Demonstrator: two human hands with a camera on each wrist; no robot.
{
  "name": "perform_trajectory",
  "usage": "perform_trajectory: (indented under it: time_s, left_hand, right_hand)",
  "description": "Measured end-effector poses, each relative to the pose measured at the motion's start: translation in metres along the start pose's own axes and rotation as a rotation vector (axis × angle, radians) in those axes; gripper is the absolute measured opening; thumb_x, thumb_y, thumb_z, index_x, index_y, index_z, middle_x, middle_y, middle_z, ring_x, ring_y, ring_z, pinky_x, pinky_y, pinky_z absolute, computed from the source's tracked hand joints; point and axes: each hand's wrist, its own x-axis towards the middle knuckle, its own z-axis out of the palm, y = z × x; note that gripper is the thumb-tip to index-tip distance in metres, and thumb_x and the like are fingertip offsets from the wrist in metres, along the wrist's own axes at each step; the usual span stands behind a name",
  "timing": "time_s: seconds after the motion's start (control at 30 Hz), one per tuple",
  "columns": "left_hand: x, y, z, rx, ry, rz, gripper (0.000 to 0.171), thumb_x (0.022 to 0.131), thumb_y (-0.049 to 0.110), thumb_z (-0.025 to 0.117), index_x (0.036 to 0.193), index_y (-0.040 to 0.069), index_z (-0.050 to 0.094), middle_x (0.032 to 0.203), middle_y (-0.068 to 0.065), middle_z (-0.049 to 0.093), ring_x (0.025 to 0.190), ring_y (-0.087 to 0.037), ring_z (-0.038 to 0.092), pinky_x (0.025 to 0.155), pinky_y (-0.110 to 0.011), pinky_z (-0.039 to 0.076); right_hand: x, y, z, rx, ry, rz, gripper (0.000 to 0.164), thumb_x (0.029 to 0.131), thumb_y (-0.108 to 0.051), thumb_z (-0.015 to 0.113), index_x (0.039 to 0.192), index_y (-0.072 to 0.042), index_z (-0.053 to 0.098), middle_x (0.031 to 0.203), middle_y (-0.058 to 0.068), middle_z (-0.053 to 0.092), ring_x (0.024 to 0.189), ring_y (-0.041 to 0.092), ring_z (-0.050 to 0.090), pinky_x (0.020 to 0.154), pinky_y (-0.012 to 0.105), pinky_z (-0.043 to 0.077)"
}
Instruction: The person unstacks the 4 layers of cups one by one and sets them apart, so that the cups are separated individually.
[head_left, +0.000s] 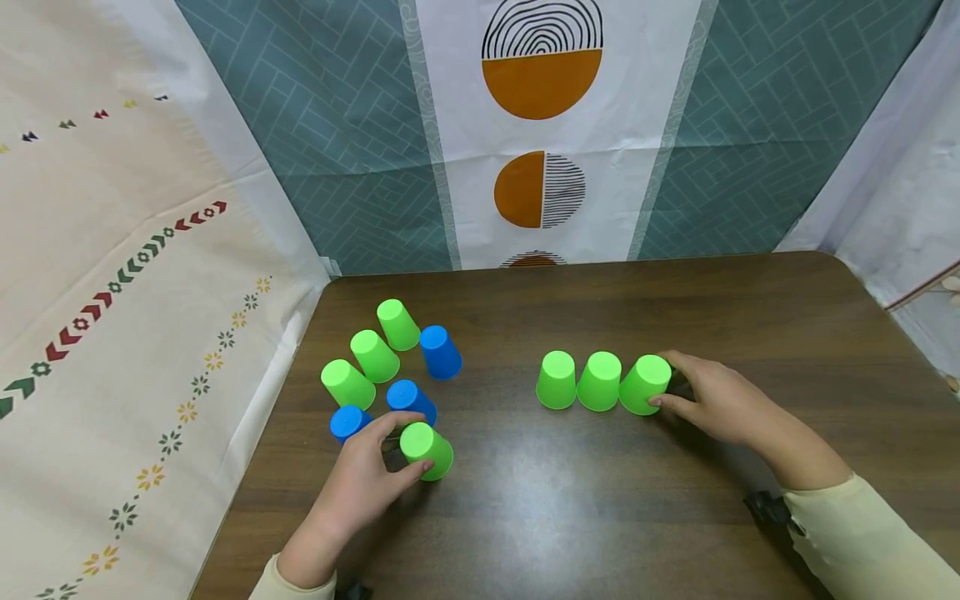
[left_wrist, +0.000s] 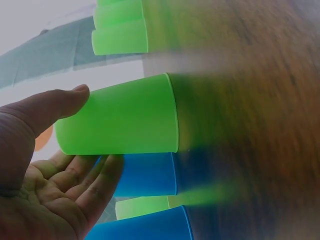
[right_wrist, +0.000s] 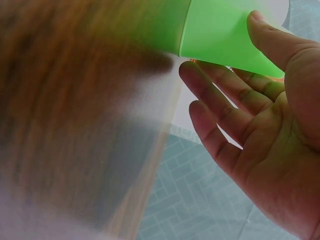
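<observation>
My left hand (head_left: 362, 477) holds an upside-down green cup (head_left: 426, 451) at the left of the table, thumb on one side and fingers on the other. In the left wrist view this green cup (left_wrist: 120, 117) has its rim at the tabletop, beside a blue cup (left_wrist: 150, 175). Farther right, my right hand (head_left: 723, 398) grips the end green cup (head_left: 645, 385) of a row. Two more green cups, a middle one (head_left: 599, 382) and a left one (head_left: 557, 380), stand close beside it. The right wrist view shows my thumb and fingers about that green cup (right_wrist: 225, 37).
Behind my left hand stand a nearby blue cup (head_left: 412, 402), another blue cup (head_left: 440, 352) and a partly hidden blue cup (head_left: 349, 422). Three green cups (head_left: 375, 357) form a slanted line beyond them. The brown table (head_left: 510, 308) meets a patterned cloth (head_left: 337, 150) at its far edge.
</observation>
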Motion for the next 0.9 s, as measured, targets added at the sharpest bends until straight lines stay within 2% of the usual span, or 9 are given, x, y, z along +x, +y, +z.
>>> perform_trajectory:
  time_s: [0.43,0.6,0.77,0.9]
  left_hand:
    - [-0.001,-0.001,0.001,-0.018,0.007,0.011,0.059,0.074,0.003,0.095,0.127,0.01,0.069,0.117,0.008,0.072,0.108,-0.011,0.069,0.095,-0.042,0.059]
    - [-0.001,0.0,0.001,0.003,0.009,0.031,0.065,0.072,0.003,0.096,0.13,0.008,0.067,0.121,0.004,0.071,0.112,-0.014,0.068,0.095,-0.043,0.059]
    - [0.003,0.009,-0.002,-0.045,0.025,0.086,0.071,0.071,0.0,0.096,0.134,0.004,0.064,0.131,-0.003,0.068,0.12,-0.024,0.068,0.098,-0.041,0.058]
    - [0.011,0.024,-0.004,-0.061,0.026,0.101,0.073,0.073,0.003,0.096,0.137,0.006,0.063,0.134,-0.003,0.066,0.122,-0.022,0.067,0.102,-0.038,0.055]
  right_hand:
    - [0.0,0.001,0.001,-0.001,-0.002,0.0,0.05,0.093,-0.032,0.083,0.133,-0.012,0.062,0.121,0.002,0.071,0.113,0.031,0.069,0.092,0.058,0.056]
    - [0.0,0.001,0.001,0.002,-0.003,0.0,0.05,0.092,-0.033,0.083,0.133,-0.012,0.062,0.121,0.001,0.071,0.113,0.03,0.069,0.092,0.058,0.056]
    - [0.0,0.001,0.001,0.003,-0.002,-0.003,0.05,0.093,-0.034,0.082,0.133,-0.013,0.062,0.121,0.001,0.071,0.114,0.03,0.069,0.092,0.057,0.056]
    - [0.0,0.002,0.001,0.001,0.0,-0.004,0.05,0.093,-0.034,0.083,0.133,-0.013,0.062,0.12,0.001,0.071,0.113,0.03,0.069,0.092,0.057,0.056]
